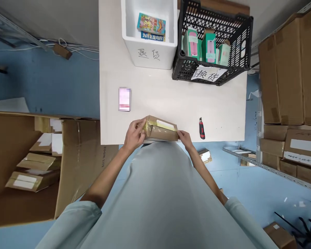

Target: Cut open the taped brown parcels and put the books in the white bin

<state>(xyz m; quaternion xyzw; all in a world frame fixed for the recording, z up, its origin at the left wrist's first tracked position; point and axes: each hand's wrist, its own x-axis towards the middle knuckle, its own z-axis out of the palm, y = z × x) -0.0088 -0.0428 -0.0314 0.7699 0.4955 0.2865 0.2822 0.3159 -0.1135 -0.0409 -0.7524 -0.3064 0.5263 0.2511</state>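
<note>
A small taped cardboard parcel (161, 129) with a white label lies at the near edge of the white table (171, 100). My left hand (134, 134) grips its left end, fingers curled round it. My right hand (184, 138) holds its right end, fingers closed on the corner. A red and black utility knife (201, 128) lies on the table just right of my right hand.
A white foam bin (150, 52) holding a colourful box and a black crate (215, 72) of green boxes stand at the table's far side. A pink phone-like object (124, 99) lies left of centre. A big open carton of parcels (33, 166) is at left, shelved cartons (290, 86) at right.
</note>
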